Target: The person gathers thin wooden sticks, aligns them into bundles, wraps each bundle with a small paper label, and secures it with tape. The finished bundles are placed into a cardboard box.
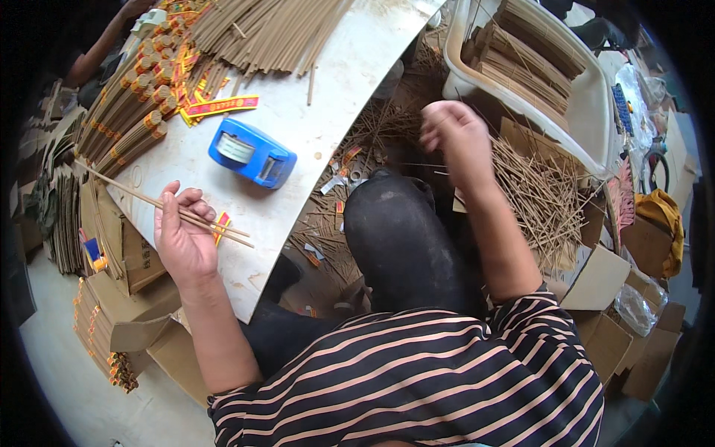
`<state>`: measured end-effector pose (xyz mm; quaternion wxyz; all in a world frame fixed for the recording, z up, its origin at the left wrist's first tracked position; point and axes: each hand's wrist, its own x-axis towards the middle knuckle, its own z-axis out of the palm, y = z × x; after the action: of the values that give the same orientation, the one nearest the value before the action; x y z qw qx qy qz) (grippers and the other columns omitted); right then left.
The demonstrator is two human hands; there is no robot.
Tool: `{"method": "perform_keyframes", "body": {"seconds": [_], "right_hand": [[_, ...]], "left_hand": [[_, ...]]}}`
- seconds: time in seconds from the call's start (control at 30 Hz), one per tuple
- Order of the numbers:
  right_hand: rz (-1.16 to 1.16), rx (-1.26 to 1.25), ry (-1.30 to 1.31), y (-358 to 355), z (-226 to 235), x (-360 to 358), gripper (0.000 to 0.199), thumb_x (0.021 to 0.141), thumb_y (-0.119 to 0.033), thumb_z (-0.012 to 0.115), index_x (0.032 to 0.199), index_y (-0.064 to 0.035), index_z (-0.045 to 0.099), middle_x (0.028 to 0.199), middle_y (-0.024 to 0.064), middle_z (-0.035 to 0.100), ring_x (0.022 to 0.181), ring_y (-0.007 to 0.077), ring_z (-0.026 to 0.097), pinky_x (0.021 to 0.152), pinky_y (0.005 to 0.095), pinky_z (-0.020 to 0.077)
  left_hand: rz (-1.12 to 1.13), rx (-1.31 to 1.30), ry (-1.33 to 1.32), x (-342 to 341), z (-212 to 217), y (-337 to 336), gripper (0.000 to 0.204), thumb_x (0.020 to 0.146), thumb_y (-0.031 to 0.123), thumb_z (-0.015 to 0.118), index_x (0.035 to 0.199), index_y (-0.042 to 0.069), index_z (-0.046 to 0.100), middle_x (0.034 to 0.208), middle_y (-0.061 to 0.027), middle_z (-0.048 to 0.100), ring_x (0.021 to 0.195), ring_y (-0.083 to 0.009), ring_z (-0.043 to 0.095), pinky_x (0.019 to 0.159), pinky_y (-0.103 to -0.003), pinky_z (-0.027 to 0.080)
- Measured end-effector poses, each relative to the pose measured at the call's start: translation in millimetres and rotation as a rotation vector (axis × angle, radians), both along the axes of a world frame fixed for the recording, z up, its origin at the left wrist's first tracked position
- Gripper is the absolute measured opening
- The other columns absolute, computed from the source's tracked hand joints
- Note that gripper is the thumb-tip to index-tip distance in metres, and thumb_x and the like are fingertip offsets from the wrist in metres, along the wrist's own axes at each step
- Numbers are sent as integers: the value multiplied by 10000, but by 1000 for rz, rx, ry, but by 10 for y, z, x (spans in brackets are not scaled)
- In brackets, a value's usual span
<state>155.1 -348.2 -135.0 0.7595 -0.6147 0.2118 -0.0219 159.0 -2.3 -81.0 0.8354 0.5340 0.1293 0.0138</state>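
A few thin brown incense sticks (128, 190) lie across my left hand (186, 237), held under the thumb over the near edge of the white table. A small red and yellow label (222, 227) shows beside those fingers. Past the table's right edge, my right hand (456, 138) is raised over the floor, near the white tub. Its fingers curl downward and are blurred, so whether anything is in them cannot be made out. A blue tape dispenser (253, 154) stands on the table beyond my left hand.
Banded stick bundles (138, 112) and a loose stick pile (268, 33) cover the table's far side. On the right, a white tub (514, 100) holds more sticks, with a scattered heap (540, 197) below it. Cardboard boxes (596, 279) stand around. Another person's arm (100, 45) shows at far left.
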Motion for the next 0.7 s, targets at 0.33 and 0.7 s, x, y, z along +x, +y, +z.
{"method": "perform_keyframes", "body": {"seconds": [0.33, 0.7], "right_hand": [[-36, 335, 312, -553, -2312, 693, 96, 820, -78, 563, 757, -5, 561, 584, 33, 514, 467, 138, 479, 439, 252, 399], [644, -374, 468, -384, -3775, 1256, 505, 746, -49, 579, 1244, -80, 503, 1164, 177, 570, 1024, 255, 568, 866, 343, 463]], "left_hand": [[148, 207, 155, 324, -462, -132, 275, 944, 140, 434, 1165, -17, 385, 943, -132, 560, 809, -185, 566, 706, -312, 482], [65, 218, 56, 290, -552, -61, 426, 941, 117, 388, 1325, -20, 262, 1158, -176, 494, 1033, -233, 543, 885, -355, 468]]}}
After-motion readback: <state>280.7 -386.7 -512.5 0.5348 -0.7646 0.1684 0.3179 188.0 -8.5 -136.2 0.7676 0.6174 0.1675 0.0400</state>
